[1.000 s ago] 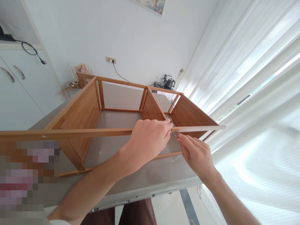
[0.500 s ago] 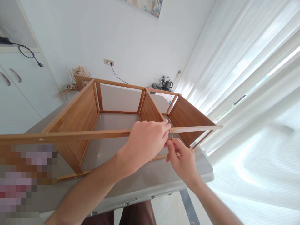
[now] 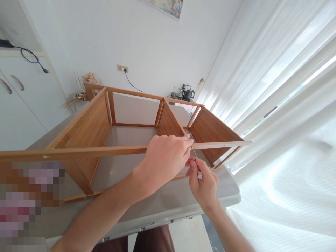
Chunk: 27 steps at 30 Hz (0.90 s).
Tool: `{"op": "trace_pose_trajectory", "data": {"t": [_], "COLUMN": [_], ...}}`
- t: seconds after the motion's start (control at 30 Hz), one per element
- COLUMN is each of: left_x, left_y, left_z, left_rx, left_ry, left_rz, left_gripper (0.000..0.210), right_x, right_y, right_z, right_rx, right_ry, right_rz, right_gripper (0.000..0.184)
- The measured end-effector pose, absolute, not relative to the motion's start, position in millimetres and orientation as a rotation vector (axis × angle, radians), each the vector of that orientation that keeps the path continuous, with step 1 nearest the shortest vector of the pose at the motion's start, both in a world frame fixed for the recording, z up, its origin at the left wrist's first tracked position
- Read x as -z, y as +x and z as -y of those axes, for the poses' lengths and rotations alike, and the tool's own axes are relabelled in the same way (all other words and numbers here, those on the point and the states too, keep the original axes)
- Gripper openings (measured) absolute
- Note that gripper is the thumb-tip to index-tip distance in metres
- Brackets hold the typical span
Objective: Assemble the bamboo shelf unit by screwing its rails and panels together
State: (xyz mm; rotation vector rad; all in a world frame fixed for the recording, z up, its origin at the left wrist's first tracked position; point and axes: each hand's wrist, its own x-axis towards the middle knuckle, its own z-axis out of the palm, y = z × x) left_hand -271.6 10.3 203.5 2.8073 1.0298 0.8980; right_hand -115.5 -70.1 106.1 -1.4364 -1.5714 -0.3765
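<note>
A wooden shelf frame lies on its side, with its near rail running across in front of me. My left hand is closed over that rail where the middle shelf panel meets it. Between the thumb and fingers of my right hand is a small bent metal hex key. Its tip points up, just below the rail and apart from it. A small dark screw head shows in the rail beside my left fingertips.
The frame rests on a grey table with a rounded right corner. White curtains hang at the right. A kettle stands behind the frame, and dried flowers are at the back left. A pixelated patch covers the lower left.
My right hand has drawn down slightly, taking the hex key away from the rail and turning it. The left hand keeps its hold on the rail.
</note>
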Motion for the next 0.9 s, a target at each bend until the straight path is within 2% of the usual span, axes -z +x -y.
{"op": "trace_pose_trajectory", "data": {"t": [0.53, 0.9], "left_x": [-206, -204], "left_y": [-271, -271], "left_z": [-8, -9], "left_rx": [-0.871, -0.879], "left_ry": [2.797, 2.807], "left_rz": [-1.059, -1.066], "left_gripper": [0.030, 0.032], "right_x": [-124, -155], "right_y": [-88, -81], "right_z": [69, 78], "right_rx": [0.472, 0.641], "right_ry": [-1.488, -1.579], "right_rz": [1.812, 1.980], "right_gripper": [0.015, 0.017]}}
